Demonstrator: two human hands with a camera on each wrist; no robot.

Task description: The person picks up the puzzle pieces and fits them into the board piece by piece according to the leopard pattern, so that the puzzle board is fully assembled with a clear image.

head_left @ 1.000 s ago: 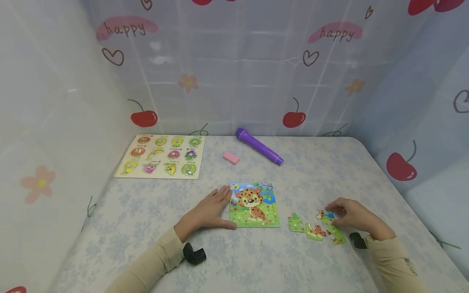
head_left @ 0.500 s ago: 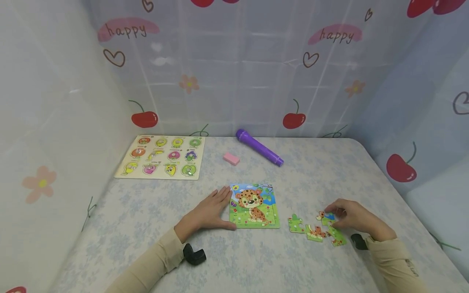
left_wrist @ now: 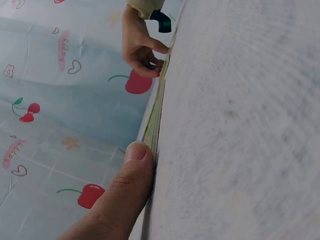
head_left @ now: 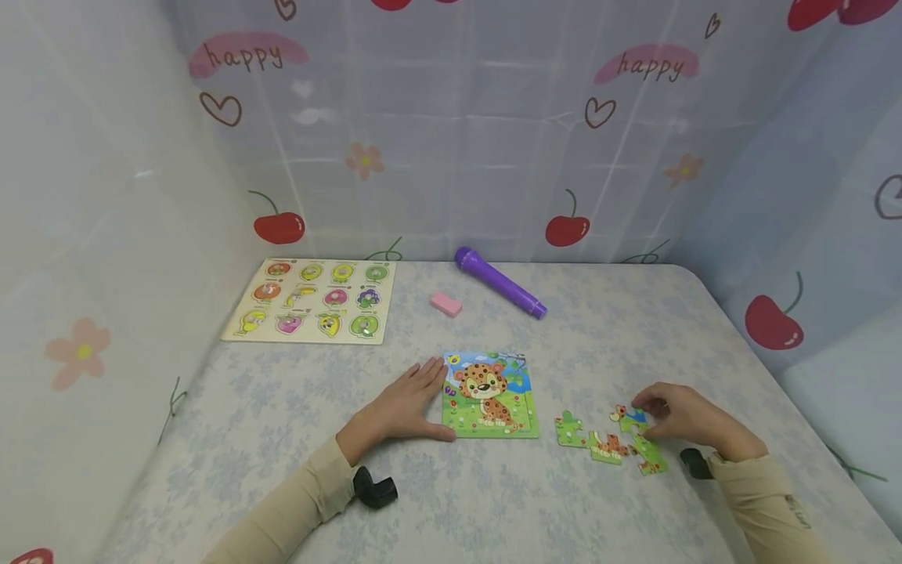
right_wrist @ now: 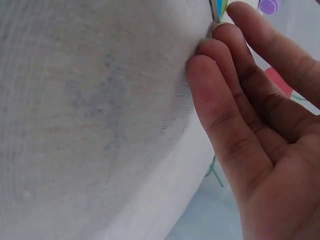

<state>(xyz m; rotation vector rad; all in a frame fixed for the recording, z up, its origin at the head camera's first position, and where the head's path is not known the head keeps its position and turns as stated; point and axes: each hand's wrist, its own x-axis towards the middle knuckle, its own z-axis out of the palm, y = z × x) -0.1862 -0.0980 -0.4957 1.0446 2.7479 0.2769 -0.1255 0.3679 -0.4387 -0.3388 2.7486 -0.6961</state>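
Spread flat, my left hand [head_left: 403, 406] rests on the table with fingertips and thumb against the left edge of a square leopard puzzle board [head_left: 490, 395]. The left thumb [left_wrist: 131, 172] meets the board's thin edge in the left wrist view. To the right, my right hand [head_left: 687, 415] pinches a blue, green and orange puzzle piece [head_left: 631, 419] that lies on the table; the fingers hide its right side. Below and beside it lie a green piece with flowers [head_left: 650, 456], a piece with spotted orange legs [head_left: 607, 448] and a plain green piece [head_left: 569, 430].
A fruit peg board [head_left: 310, 301] lies at the back left. Behind the leopard board are a pink eraser-like block [head_left: 446, 305] and a purple toy microphone [head_left: 500, 283]. The tabletop [head_left: 493, 509] is bordered by printed curtains [head_left: 458, 141].
My left hand keeps its place on the board's edge. The right hand shifts very slightly to the right, still at the blue and orange piece; the pieces barely move.
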